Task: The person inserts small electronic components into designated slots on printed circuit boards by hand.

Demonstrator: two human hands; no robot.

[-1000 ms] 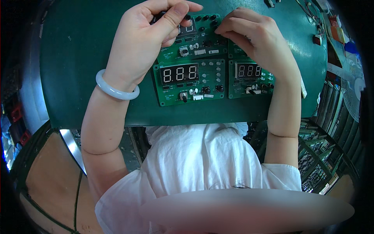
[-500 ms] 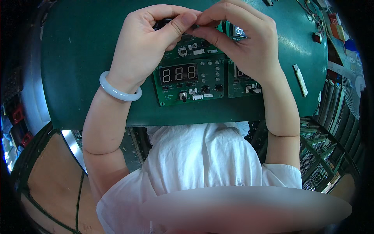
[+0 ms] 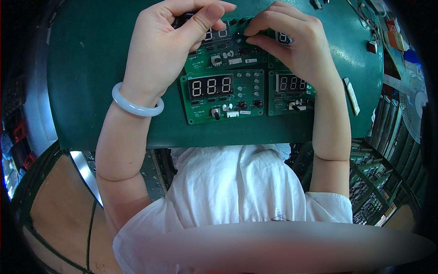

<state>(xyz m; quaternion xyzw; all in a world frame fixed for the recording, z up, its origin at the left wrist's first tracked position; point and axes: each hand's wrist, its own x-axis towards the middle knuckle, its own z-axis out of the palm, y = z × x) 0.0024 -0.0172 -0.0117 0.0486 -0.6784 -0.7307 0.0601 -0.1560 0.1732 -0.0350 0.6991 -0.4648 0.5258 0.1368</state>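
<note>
My left hand (image 3: 166, 39) is curled over the far circuit board's left end, with small black parts (image 3: 184, 19) in its palm; its thumb and forefinger are a little apart. At the far circuit board (image 3: 205, 66), my right hand (image 3: 292, 41) pinches a small black part (image 3: 245, 36) at the row of round components on its right side. Several small black caps (image 3: 242, 21) stand at that board's far edge. The near circuit board (image 3: 182, 98) has a three-digit display (image 3: 211, 86) and bare, pale LEDs (image 3: 247, 74). My right hand partly covers the boards beside it.
Another display board (image 3: 277, 102) lies to the right, with one more behind it, partly hidden. A flat pale strip (image 3: 351, 96) rests on the green table (image 3: 109, 32) near its right side. Wires (image 3: 363, 13) and a small dark block (image 3: 372, 46) lie at the far right.
My hands have parted: the right came down and right to the far board with a small black part, the left drew slightly left. More of the far board now shows.
</note>
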